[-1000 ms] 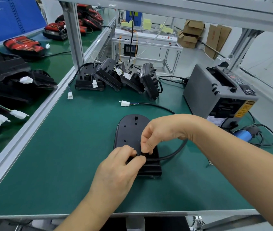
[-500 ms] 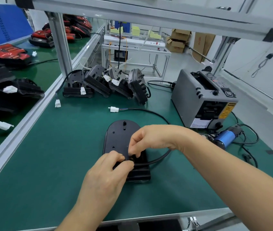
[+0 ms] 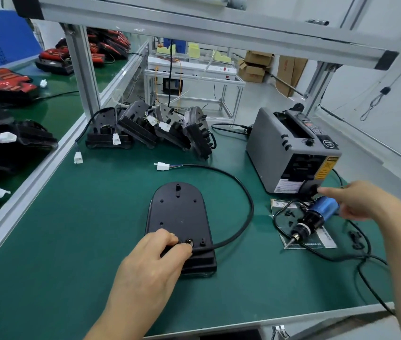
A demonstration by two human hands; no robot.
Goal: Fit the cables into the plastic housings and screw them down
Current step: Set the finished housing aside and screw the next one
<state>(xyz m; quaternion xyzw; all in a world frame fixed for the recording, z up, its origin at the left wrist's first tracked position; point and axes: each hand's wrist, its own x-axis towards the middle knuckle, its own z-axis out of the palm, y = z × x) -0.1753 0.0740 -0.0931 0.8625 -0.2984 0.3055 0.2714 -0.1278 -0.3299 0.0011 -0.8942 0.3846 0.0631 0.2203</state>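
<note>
A black plastic housing (image 3: pixel 177 212) lies flat on the green mat, rounded end away from me. A black cable (image 3: pixel 248 197) enters its near end, loops to the right and ends in a white connector (image 3: pixel 162 166). My left hand (image 3: pixel 150 263) rests on the housing's near end, thumb and forefinger pinching the cable where it enters, beside a small fitting. Out to the right, my right hand (image 3: pixel 356 202) has its fingers stretched over the blue body of the electric screwdriver (image 3: pixel 317 214) lying on the mat. It is blurred and not closed round the tool.
A grey tape dispenser (image 3: pixel 290 148) stands behind the screwdriver. Small black screws (image 3: pixel 290 213) lie on a card beside the tool. Several cabled housings (image 3: pixel 145 128) lean at the back. The screwdriver's cord (image 3: pixel 366 278) trails over the front right edge. An aluminium post (image 3: pixel 81 69) stands back left.
My right hand has left the cable at the housing and swung right to the screwdriver. My left hand stays on the housing holding the cable. The view has turned right.
</note>
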